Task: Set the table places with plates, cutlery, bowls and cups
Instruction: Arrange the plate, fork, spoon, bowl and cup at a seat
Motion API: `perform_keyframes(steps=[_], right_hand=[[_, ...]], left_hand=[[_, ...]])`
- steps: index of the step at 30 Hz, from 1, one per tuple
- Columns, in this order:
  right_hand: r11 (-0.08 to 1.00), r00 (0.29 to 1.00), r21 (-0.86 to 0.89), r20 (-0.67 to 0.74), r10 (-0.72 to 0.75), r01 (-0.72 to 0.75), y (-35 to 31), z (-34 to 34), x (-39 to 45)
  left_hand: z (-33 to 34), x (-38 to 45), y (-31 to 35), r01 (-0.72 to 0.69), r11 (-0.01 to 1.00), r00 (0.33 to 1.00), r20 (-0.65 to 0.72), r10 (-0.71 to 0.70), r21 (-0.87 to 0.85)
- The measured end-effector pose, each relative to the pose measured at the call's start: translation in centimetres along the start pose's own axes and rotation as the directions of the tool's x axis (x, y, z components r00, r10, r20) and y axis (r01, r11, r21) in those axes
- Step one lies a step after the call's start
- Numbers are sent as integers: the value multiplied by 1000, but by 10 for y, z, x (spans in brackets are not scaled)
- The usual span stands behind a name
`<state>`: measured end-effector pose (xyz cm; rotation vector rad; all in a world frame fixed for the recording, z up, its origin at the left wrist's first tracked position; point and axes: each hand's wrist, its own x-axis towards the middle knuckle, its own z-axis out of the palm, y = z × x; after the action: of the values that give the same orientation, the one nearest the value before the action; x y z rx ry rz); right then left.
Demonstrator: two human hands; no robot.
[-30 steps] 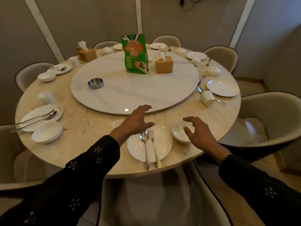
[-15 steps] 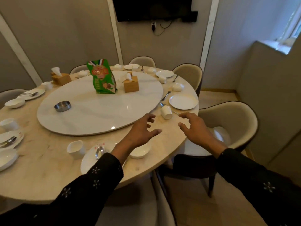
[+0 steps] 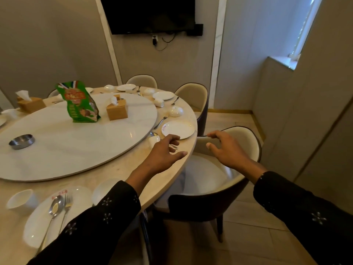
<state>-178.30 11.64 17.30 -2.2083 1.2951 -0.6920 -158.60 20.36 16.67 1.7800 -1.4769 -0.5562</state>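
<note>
My left hand (image 3: 164,153) hovers empty, fingers spread, over the round table's (image 3: 122,169) right edge, just in front of a white cup (image 3: 154,139) lying on its side and a spoon (image 3: 155,134). A white plate (image 3: 178,129) sits just beyond, with a fork (image 3: 161,121) and an upturned bowl (image 3: 176,111) farther back. My right hand (image 3: 227,148) floats open over the beige chair (image 3: 219,169), holding nothing. At the near left lies a plate (image 3: 57,215) with a spoon (image 3: 54,205) and fork (image 3: 66,205) on it, a cup (image 3: 22,200) and a bowl (image 3: 106,190) beside it.
A marble turntable (image 3: 66,138) carries a green snack bag (image 3: 79,104), two tissue boxes (image 3: 116,110) (image 3: 30,104) and a metal ashtray (image 3: 21,141). More plates (image 3: 163,95), cups and bowls lie at the far places. Chairs ring the table; a low wall stands right.
My view has swung right, from the near place to the one on the right. Both hands have moved away from the near plate and bowl toward the tipped cup and the chair.
</note>
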Motion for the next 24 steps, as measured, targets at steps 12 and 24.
perform_keyframes(steps=[12, 24], right_hand=[[999, 984, -8, 174, -35, 37, 62, 46, 120], [997, 909, 76, 413, -62, 34, 95, 121, 208]], left_hand=[[57, 84, -64, 259, 957, 963, -42, -266, -129], [101, 134, -106, 490, 839, 847, -98, -523, -237]])
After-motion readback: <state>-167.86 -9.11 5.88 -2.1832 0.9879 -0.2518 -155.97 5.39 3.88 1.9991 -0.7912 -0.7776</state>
